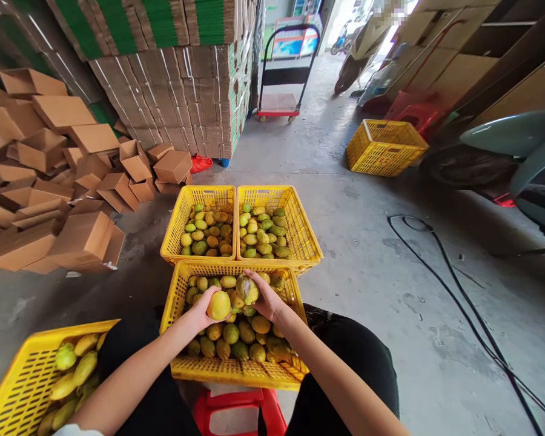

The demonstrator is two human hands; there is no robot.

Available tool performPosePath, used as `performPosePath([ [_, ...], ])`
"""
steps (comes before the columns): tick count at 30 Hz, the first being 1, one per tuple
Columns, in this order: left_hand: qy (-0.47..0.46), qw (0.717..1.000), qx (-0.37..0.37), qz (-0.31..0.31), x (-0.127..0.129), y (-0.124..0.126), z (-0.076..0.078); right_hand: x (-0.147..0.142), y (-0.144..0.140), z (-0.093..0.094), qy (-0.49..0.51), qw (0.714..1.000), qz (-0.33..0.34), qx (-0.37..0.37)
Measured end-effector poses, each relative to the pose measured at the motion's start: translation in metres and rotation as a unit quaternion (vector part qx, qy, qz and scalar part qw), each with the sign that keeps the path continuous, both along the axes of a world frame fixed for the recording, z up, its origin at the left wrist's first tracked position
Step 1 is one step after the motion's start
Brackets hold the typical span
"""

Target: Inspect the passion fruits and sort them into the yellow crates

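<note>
The left hand (204,310) grasps a yellow fruit (218,305); the right hand (266,298) grips a blotchy greenish fruit (247,289). Both hover over the near yellow crate (227,370); two fruit-filled crates (200,197) sit just beyond.

The near crate (177,303) sits on a stool (236,409) between the person's knees. Two crates (181,212) stand side by side behind it, cardboard boxes (49,175) piled to their left, a fourth crate (9,387) at near left
</note>
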State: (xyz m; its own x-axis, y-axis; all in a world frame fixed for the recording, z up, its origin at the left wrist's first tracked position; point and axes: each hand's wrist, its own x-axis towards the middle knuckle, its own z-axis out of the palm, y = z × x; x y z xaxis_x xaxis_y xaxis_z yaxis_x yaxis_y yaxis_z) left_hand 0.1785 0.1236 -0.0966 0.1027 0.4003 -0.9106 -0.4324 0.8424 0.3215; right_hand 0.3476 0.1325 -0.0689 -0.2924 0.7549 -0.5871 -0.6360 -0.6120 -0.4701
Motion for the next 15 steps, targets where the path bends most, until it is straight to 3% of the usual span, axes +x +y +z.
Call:
performPosePath([
  [6, -0.067, 0.998, -0.005, 0.001, -0.0023, 0.0007, -0.0039, -0.0014, -0.0022, 0.0010, 0.007, 0.999, 0.027, -0.024],
  [15, -0.100, 0.995, -0.003, 0.007, -0.0001, 0.0015, -0.0037, 0.0006, 0.0002, -0.0083, 0.035, 0.999, 0.005, -0.040],
])
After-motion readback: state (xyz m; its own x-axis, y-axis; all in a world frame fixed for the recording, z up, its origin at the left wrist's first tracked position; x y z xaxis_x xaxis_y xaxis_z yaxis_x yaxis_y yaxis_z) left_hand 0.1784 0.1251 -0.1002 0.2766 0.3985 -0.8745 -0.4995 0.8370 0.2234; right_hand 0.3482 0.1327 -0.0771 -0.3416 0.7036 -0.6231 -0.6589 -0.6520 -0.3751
